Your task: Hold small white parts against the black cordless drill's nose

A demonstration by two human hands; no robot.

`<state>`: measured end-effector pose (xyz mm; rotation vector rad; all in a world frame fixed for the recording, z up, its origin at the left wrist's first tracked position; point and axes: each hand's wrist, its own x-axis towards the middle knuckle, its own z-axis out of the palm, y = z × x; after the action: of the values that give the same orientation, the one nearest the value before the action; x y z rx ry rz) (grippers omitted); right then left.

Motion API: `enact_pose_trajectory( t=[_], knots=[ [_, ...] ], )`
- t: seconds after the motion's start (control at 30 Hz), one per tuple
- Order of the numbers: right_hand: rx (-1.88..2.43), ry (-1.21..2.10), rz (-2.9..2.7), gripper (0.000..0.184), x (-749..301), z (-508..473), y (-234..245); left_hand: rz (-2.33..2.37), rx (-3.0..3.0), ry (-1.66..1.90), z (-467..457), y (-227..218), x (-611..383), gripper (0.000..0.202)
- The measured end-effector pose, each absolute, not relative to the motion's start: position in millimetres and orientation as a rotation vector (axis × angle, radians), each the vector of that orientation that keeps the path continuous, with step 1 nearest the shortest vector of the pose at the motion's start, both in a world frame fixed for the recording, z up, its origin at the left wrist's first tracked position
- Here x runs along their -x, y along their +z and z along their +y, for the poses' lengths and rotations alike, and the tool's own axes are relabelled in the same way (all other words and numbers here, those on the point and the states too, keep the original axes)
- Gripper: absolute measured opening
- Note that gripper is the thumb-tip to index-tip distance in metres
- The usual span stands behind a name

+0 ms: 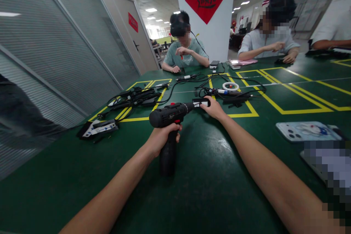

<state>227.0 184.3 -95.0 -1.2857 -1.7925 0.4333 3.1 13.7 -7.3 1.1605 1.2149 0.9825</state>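
A black cordless drill (170,115) with red buttons is upright over the green table, its chuck pointing away to the right. My left hand (161,138) is wrapped round its grip. At the front end of the drill, my right hand (213,108) pinches a small black block with a white label (201,103). The drill's tip meets that block or lies just in front of it; I cannot tell which. Beyond my right hand lie a black pen-like tool with a cable (229,92) and a white ring (230,86).
Tangled black cables (134,97) lie at the left of the green table (208,190), near a black pouch (98,128). A phone in a patterned case (309,131) is on the right. Two people (189,51) sit across the table, with another at the far right.
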Motion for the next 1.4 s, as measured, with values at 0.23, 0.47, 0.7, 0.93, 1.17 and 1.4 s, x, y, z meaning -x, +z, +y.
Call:
enact_pose_trajectory(
  t=[0.23,0.47,0.7,0.93,1.17,1.4],
  knots=[
    [1.277,0.403,-1.803,0.046,-226.5,187.2,-98.2,1.225,-1.16,0.987,13.7,-6.9,-4.7,0.022],
    [1.292,0.42,-1.803,0.045,-227.0,185.7,-96.8,1.217,-1.165,0.993,13.1,-6.0,-5.6,0.022],
    [1.294,0.426,-1.798,0.045,-226.3,184.7,-95.5,1.247,-1.145,1.009,12.0,-4.8,-7.1,0.024],
    [1.286,0.416,-1.801,0.046,-226.5,185.7,-96.6,1.216,-1.156,0.983,13.2,-6.0,-4.3,0.023],
    [1.314,0.417,-1.798,0.045,-226.0,185.5,-96.7,1.224,-1.169,1.008,12.5,-4.3,-6.1,0.022],
    [1.294,0.411,-1.799,0.046,-226.2,186.0,-97.3,1.221,-1.168,1.002,13.1,-5.7,-5.1,0.021]
  ],
)
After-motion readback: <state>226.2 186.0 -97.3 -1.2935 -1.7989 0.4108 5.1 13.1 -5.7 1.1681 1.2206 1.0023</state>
